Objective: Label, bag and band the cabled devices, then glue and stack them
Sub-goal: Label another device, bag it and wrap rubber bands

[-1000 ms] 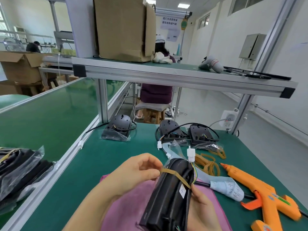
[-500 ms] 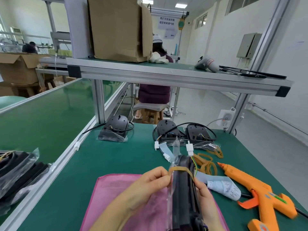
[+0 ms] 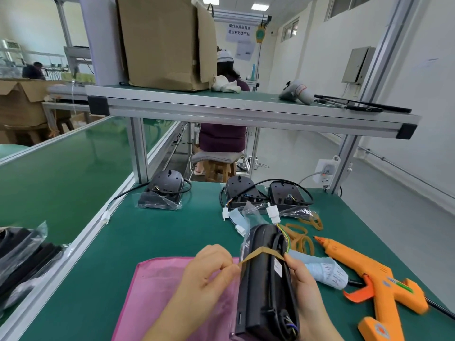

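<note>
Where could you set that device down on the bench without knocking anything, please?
Bare green mat lies between the back-left device and the pink cloth, running to the left rail; the cloth's left half is free too. The right side is crowded: rubber bands, label strip, glue gun, two cabled devices behind.

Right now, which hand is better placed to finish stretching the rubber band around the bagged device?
Left. The left hand pinches the rubber band, which is pulled taut across the device. The right hand is occupied gripping the device from its other side.
</note>
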`<state>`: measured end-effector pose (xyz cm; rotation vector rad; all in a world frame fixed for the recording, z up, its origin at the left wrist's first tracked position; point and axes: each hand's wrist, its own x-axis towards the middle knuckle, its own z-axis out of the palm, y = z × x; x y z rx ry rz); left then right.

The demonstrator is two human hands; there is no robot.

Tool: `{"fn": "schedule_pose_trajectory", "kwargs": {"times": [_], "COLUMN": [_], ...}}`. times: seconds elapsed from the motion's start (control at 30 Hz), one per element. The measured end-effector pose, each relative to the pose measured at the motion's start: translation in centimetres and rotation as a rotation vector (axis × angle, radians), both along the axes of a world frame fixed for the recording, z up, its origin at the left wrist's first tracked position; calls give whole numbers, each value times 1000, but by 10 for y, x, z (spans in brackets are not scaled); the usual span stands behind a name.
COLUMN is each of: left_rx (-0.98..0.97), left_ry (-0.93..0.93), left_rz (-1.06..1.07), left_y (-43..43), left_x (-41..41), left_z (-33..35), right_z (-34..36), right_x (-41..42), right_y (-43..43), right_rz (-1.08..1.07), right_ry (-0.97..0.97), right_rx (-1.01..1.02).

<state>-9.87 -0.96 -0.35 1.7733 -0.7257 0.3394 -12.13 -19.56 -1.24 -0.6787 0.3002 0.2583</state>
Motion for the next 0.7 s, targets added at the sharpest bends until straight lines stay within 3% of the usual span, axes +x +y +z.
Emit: {"fn": "schedule_pose_trajectory", "kwargs": {"times": [0.1,0.23,0.27,0.43,0.57,0.7], "left_rx": [93,-29,-15,147,159,-139], "left_ry": [199,624,650,427,400,696], "left_rz": [15,43,58,271,346,117], "left_y": [6,-1,-3,-8,-9,-8], "left_x": [6,8,8,15,20,12], "left_z": [11,18,19,23,20,20], "right_z": [1,-2,-1,-7,-7,-6], "right_x": [0,1,1,4,3,2], "right_y": [4,11,14,16,14,14], "right_rz": [54,35,44,-37,-38,-30], "right_ry": [-68,-99,-97,-162,-123,-66], "right_rx": [27,-16,-7,-108,-129,-107]}}
